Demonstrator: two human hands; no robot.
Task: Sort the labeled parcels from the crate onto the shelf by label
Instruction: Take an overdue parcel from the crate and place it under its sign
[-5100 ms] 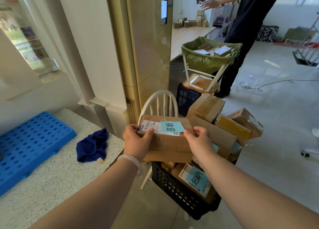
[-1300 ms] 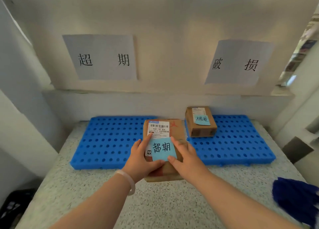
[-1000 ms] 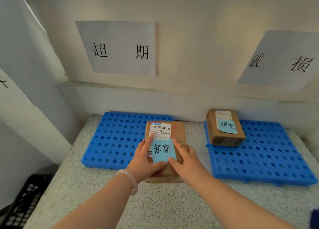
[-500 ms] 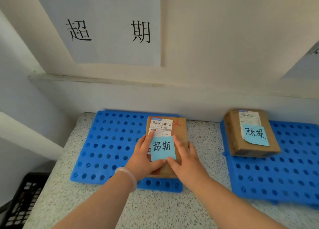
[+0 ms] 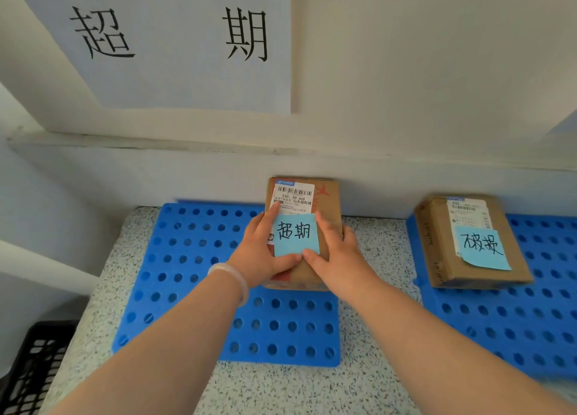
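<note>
Left hand (image 5: 261, 253) and right hand (image 5: 338, 260) are clasping the parcel (image 5: 328, 205), thumbs on top. It is lying over the blue mat's (image 5: 193, 258) one o'clock corner.

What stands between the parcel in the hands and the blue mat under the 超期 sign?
Nothing visible. The left hand and right hand hold the parcel over the left blue mat, at its back right corner. No other box lies on it.
</note>
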